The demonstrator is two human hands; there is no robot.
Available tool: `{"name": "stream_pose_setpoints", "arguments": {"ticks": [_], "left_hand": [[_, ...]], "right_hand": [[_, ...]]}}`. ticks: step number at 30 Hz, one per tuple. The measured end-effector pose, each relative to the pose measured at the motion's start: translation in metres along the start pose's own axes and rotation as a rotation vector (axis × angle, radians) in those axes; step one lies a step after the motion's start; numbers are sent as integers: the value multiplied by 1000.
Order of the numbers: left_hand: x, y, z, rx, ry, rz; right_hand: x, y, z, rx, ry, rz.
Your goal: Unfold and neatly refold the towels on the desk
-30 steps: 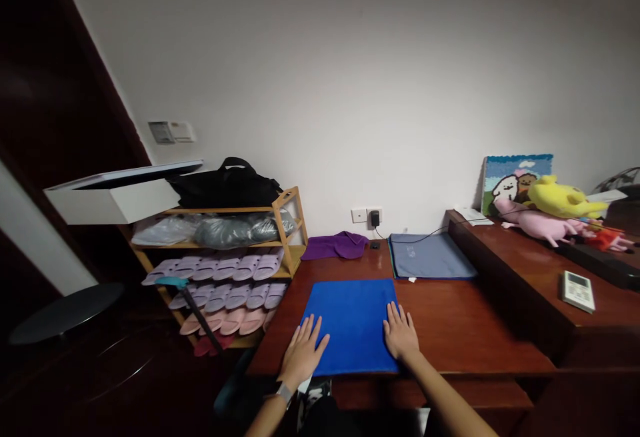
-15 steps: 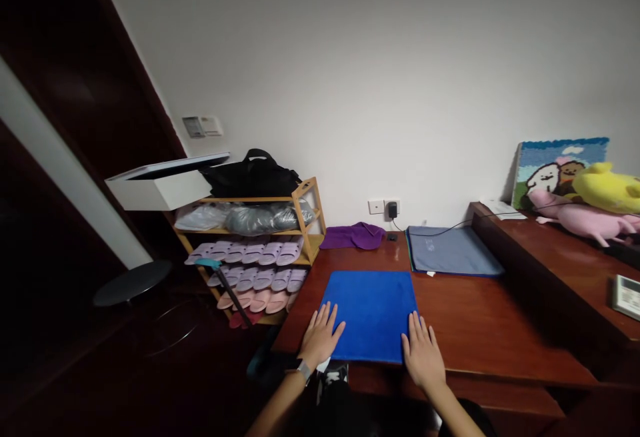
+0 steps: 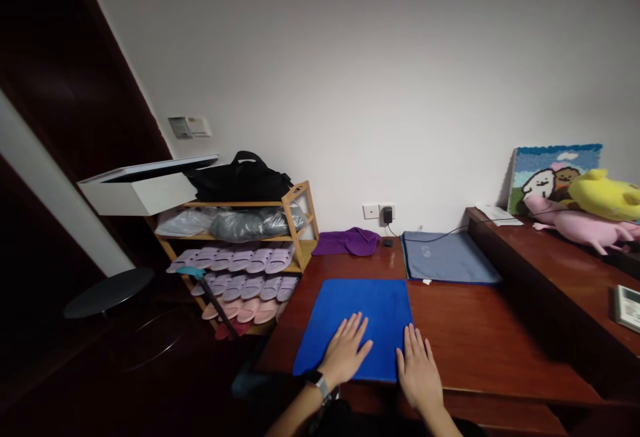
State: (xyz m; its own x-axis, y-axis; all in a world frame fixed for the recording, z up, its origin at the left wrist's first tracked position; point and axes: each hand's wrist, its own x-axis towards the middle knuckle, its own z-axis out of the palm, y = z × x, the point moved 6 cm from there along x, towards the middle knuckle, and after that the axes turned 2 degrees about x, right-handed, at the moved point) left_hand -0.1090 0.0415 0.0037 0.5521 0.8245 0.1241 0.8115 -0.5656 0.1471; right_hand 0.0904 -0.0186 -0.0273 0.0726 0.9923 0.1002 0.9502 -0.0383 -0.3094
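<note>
A blue cloth (image 3: pixel 365 304) lies flat and spread out on the reddish-brown wooden table (image 3: pixel 465 330). Flat on the cloth's near half rests my left hand (image 3: pixel 345 350), fingers stretched forward, a watch on its wrist. My right hand (image 3: pixel 419 367) lies open at the cloth's near right edge, fingertips on the edge and the tabletop beside it. Neither hand grips anything. Farther back are a crumpled purple cloth (image 3: pixel 345 242) and, to the right, a stack of grey-blue cloths (image 3: pixel 447 257).
Left of the table stands a wooden rack (image 3: pixel 300 224) of slippers (image 3: pixel 255 257), topped by a black bag (image 3: pixel 245 177) and white box (image 3: pixel 143 194). A round stool (image 3: pixel 110 292) is farther left. Plush toys (image 3: pixel 580 220) sit on the raised right shelf. A cable runs from a charger (image 3: pixel 387 215).
My left hand has moved right, from the cloth's left edge onto its near middle. The right hand stays by the right edge. The view has shifted slightly.
</note>
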Motion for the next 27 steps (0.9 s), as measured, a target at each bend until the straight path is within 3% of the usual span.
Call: {"name": "stream_pose_setpoints", "arguments": {"ticks": [4, 8, 14, 21, 25, 27], "left_hand": [[-39, -72, -14, 81, -5, -230], [-61, -104, -15, 126, 33, -296], [-65, -102, -10, 152, 125, -303], [-68, -99, -15, 125, 126, -299], [-71, -99, -16, 85, 43, -322], [-67, -94, -29, 56, -18, -330]], "right_hand": [[0, -1, -2, -3, -1, 9], [-1, 0, 0, -31, -32, 7], [5, 4, -1, -62, -122, 46], [79, -4, -28, -68, -112, 85], [107, 0, -16, -91, -151, 105], [110, 4, -6, -96, -141, 96]]}}
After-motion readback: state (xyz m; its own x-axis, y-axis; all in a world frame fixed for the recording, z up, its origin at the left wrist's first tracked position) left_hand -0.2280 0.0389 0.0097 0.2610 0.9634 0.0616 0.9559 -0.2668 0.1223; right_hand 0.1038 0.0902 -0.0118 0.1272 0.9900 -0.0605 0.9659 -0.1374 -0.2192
